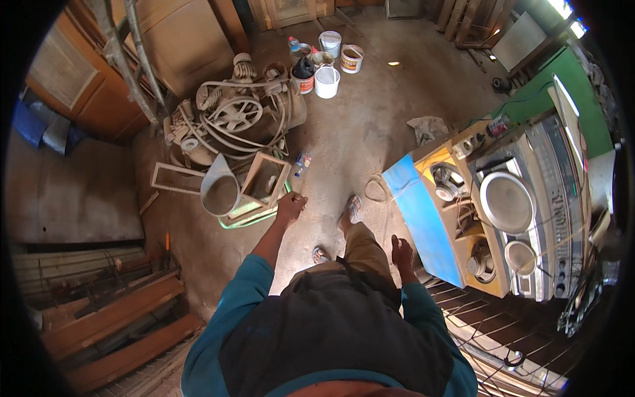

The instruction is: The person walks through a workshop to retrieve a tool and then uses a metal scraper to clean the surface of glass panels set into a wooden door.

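My left hand (290, 208) hangs in the air with loosely curled, parted fingers and nothing seen in it. Nearest to it are a wooden frame box (266, 177) and a light green metal frame (246, 217) on the floor. Beside these lies a grey funnel-shaped piece (220, 188). My right hand (401, 253) hangs by my thigh, its thumb apart from the fingers, and it appears to hold nothing. To its right stands a blue-sided speaker cabinet (423, 218) with exposed speaker cones. My sandalled feet are on the concrete floor.
A dusty compressor with a spoked wheel (235, 115) and looped hoses sits ahead-left. Beyond it are several buckets (327, 82). A plastic bottle (302, 164) lies on the floor. Stacked timber (112, 311) is at lower left; an old stereo (536, 198) and metal rods (503, 337) are at right.
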A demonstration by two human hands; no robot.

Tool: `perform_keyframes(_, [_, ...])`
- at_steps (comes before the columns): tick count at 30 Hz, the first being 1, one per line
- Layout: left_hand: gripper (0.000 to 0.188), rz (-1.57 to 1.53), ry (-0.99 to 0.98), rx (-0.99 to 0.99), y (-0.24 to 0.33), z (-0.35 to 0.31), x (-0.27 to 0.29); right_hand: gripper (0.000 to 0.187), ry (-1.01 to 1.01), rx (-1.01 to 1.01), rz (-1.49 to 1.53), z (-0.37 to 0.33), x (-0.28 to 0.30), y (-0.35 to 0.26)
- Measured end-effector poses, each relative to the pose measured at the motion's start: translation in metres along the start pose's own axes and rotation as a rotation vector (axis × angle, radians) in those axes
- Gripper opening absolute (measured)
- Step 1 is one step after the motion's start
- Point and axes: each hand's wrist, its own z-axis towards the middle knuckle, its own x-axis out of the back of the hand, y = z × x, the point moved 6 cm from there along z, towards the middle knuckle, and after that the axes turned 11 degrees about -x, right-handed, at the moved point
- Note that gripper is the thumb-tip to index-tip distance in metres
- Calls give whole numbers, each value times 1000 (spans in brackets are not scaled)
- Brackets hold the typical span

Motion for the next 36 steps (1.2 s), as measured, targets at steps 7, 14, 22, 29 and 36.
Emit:
perform_keyframes(7, [51, 472, -257, 264, -154, -18, 36, 49, 68, 112, 437, 60, 19, -94])
perform_keyframes(14, [12, -593, -144, 677, -113, 0, 25, 67, 154, 366, 253, 203, 72, -224])
perform_keyframes(22, [56, 282, -59, 421, -35, 154, 1, 24, 164, 636, 466, 275, 215, -478])
perform_keyframes(29, [32, 762, -284, 53, -54, 260, -3, 35, 196, 510, 177, 460, 117, -572])
perform_keyframes(36, [27, -118, 214, 537, -18, 437, 82, 39, 145, 395, 299, 552, 132, -699])
